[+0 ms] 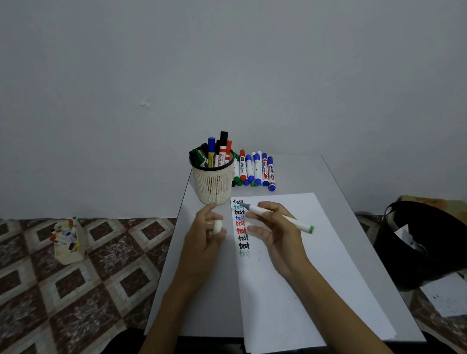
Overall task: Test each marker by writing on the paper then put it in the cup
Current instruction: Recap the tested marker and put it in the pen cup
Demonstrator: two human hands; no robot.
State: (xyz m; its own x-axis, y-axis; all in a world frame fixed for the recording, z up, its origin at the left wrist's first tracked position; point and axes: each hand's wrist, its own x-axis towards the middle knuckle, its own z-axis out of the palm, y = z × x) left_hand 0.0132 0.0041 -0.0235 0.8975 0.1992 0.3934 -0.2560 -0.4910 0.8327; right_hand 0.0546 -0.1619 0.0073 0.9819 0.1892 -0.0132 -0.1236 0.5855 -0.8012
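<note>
My right hand (274, 229) pinches a white marker (296, 222) with a green end, uncapped, its grey tip pointing up-left over the paper (294, 277). My left hand (203, 234) holds the marker's white cap (218, 226) just left of the paper. Down the sheet's left edge runs a column of the word "test" (241, 227) in black, green, blue and red. The cream mesh cup (214, 182) stands behind the paper with several markers in it. A row of several capped markers (255, 171) lies to the cup's right.
The small grey table (213, 302) stands against a plain wall. On the patterned floor to the left sits a box of small markers (67, 241). A black bin (425, 243) and a loose sheet (453, 294) lie on the floor to the right.
</note>
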